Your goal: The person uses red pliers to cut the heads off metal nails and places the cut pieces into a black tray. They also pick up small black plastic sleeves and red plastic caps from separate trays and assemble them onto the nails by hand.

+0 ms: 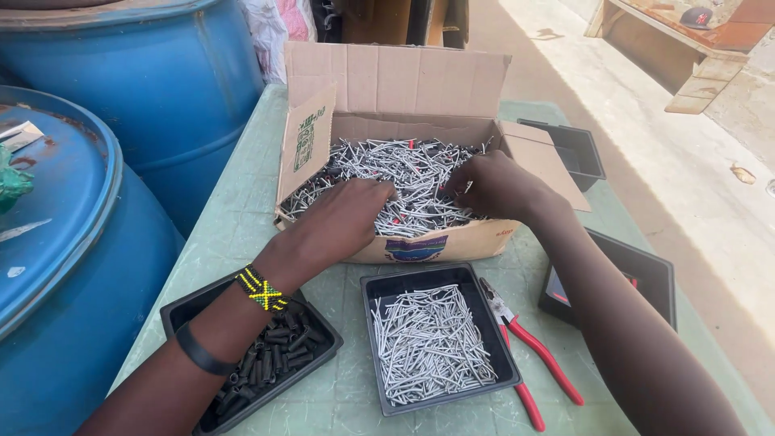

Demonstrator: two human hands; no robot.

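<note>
Open brown cardboard box [452,242], blue-purple front label [416,249], green side print [305,139].

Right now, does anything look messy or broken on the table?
Nothing is spilled or broken. Both the left hand and right hand dig in the cardboard box of metal pins. The red-handled pliers lie loose beside the middle tray, half tucked under its edge.

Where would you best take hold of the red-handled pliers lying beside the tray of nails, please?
Grip the red-handled pliers by the two red handles, coming from above and the near right. They lie flat, handles splayed toward the person, and the metal nose sits close against the tray of nails.
</note>
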